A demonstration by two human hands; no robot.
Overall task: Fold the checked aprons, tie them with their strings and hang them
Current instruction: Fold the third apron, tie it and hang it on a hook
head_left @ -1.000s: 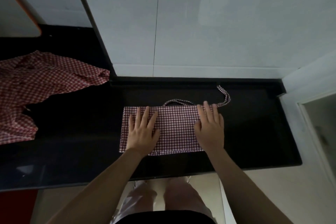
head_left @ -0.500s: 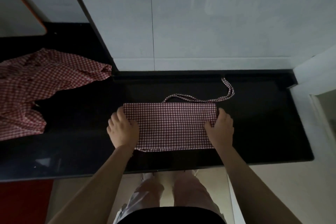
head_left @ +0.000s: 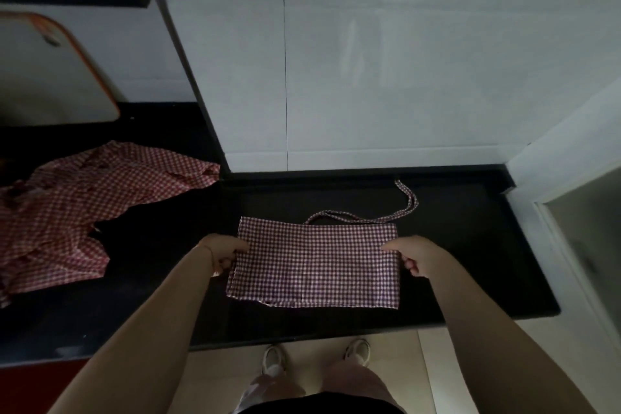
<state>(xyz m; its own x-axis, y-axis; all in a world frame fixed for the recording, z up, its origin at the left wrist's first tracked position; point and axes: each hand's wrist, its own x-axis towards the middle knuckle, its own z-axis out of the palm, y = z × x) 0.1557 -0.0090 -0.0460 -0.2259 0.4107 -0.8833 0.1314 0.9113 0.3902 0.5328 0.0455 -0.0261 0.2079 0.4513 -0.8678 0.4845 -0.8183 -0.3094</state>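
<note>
Nearest the camera, the person's legs and two pale shoes point(head_left: 358, 350) stand on a light floor point(head_left: 433, 366) at the front edge of the black tabletop point(head_left: 470, 262). Two bare forearms reach up from the lower corners toward its middle.

The left hand point(head_left: 221, 254) is at the left edge of a folded checked apron point(head_left: 316, 265); its fingers are curled and pinch that edge, thumb on top. The right hand point(head_left: 411, 254) does the same at the right edge, thumb lying on the cloth and curled fingertips showing just past the edge. Both hands hold the apron about halfway along its short sides.

The folded apron is a neat red-and-white rectangle lying flat on the tabletop between the hands, its near edge close to the tabletop's front edge. From its far edge a checked string point(head_left: 408, 208) loops out, runs right along the edge, then bends away toward the wall.

Well apart to the left, a second checked apron point(head_left: 77, 212) lies unfolded and rumpled, spread across the tabletop's left part.

Beyond, a pale tiled wall point(head_left: 369, 60) rises from the back of the tabletop. At far left a white board with an orange rim point(head_left: 50, 77) leans against the wall.
</note>
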